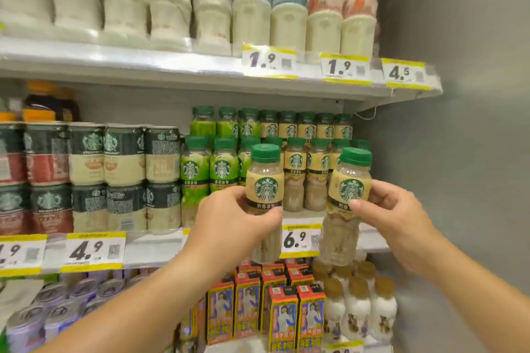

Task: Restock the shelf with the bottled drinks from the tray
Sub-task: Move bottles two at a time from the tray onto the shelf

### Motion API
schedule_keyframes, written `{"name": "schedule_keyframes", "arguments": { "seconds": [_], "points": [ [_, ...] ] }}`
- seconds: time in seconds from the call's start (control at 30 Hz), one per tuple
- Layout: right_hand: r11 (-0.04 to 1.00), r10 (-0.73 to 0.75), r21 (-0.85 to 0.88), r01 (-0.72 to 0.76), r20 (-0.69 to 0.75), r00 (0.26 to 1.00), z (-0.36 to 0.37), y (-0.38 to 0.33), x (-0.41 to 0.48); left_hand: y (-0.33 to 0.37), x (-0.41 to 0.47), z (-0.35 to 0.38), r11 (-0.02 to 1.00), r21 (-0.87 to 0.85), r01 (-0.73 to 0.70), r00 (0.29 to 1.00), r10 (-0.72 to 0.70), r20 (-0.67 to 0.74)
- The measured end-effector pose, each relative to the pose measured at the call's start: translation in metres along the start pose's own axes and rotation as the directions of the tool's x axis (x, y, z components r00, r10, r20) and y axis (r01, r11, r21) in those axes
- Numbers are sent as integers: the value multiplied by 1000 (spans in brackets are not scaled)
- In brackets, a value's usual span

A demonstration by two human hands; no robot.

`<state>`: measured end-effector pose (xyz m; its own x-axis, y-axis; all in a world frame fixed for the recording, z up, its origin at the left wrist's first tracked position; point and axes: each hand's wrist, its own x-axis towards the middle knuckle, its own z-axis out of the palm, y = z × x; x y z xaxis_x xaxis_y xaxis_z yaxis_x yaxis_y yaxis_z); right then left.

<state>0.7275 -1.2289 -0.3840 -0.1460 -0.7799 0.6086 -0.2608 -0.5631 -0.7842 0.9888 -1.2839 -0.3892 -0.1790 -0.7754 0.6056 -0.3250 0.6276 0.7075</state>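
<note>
Bottled drinks: two cream-labelled coffee bottles with green caps, one in each hand, held upright in front of the middle shelf.
Left bottle: raised before the boundary between the green-labelled and cream-labelled rows; its lower part shows below the hand.
Right bottle: level with the other, tilted slightly, near the right end of the shelf.
Left hand: fingers and thumb wrapped around the left bottle's label band.
Right hand: thumb across the front of the right bottle's label, fingers behind it.
Stocked row: matching cream-labelled bottles standing behind both held ones.
Green-labelled bottles: just left of that row.
Price tag: reads 6.9, on the shelf edge between the two held bottles.
Cans: stacked two high, further left.
Cartons: on the shelf below.
</note>
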Motion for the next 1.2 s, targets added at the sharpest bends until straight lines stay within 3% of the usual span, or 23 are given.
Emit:
{"name": "schedule_keyframes", "arguments": {
  "seconds": [0.3,0.53,0.83,1.07,1.2],
  "points": [
    [999,40,32,-43,86,995,-16,18,105,22,73,41,988,27,155,982,-151,-114],
    [980,197,-11,-197,159,968,-11,74,110,-3,68,79,977,28,212,962,-204,-184],
    [971,204,58,-230,288,936,-5,77,98,-6,57,86,966,114,233,961,-210,-181],
    [939,247,-282,-195,162,955,-8,73,81,-2,41,83,905,321,281,952,-219,-216],
    [907,244,-371,-197,83,966,5,75,84,2,40,87,872,388,298,948,-223,-227]
  ]
}}
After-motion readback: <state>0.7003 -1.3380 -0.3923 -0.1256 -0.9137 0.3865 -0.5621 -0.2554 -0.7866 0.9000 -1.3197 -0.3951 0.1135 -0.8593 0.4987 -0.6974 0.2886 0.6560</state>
